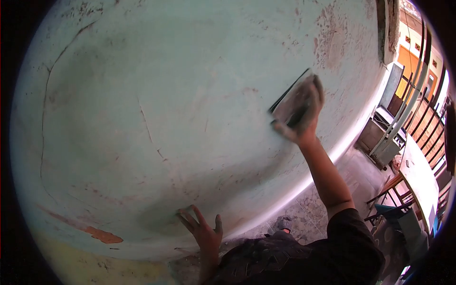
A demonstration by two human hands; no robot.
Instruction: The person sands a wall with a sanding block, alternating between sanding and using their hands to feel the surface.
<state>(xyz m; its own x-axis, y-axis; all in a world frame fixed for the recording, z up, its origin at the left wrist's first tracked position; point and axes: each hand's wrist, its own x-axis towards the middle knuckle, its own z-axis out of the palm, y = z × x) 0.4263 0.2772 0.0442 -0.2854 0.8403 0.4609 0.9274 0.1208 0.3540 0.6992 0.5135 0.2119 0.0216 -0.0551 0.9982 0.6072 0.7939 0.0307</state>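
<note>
My right hand [306,111] is wrapped round a dusty sanding block [293,97] with a thin dark edge, pressed up against the pale green wall [190,90]. Dust coats the fingers of that hand. Lower down, my left hand [202,228] has its fingers spread, fingertips right at the wall surface, and holds nothing. Long thin cracks and reddish scuffed patches mark the wall around both hands.
Bare orange-brown plaster [104,235] shows at the wall's lower left. To the right stand a white-topped table [418,178], a chair [396,216] and a metal railing [430,135]. A shoe [284,222] rests on the speckled floor [308,209].
</note>
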